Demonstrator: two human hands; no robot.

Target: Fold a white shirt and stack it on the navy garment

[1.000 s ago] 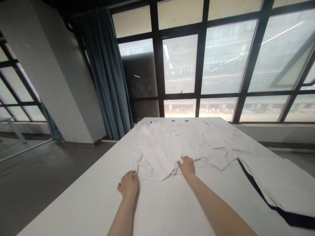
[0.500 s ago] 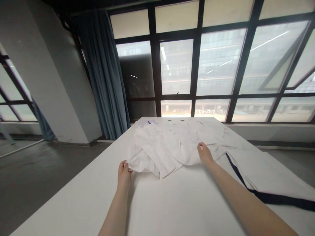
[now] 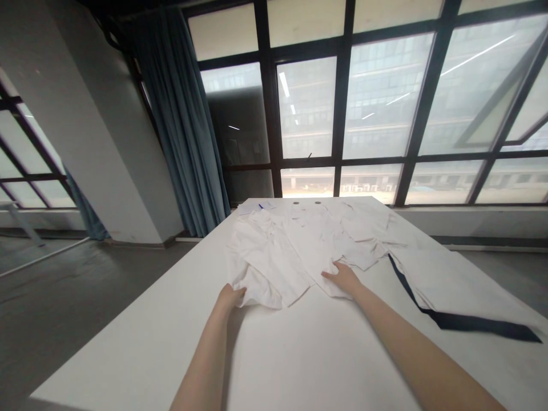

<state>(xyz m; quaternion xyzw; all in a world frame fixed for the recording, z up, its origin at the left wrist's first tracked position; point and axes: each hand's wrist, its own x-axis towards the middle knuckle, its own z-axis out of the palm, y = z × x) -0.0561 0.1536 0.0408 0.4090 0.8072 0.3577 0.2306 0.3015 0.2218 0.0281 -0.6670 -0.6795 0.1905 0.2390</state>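
A long white table (image 3: pixel 278 365) is shown, with its near half left bare. A wrinkled white garment (image 3: pixel 295 251) is spread across the middle and far part, and its near hem is bunched up at the left corner. Just beside it on the right, a second white cloth (image 3: pixel 428 274) is laid flat. It's edged by a dark band (image 3: pixel 471 322) that's stretched out toward the table's right edge. A few papers (image 3: pixel 257 206) and two small round discs (image 3: pixel 296 202) are parked at the far end.
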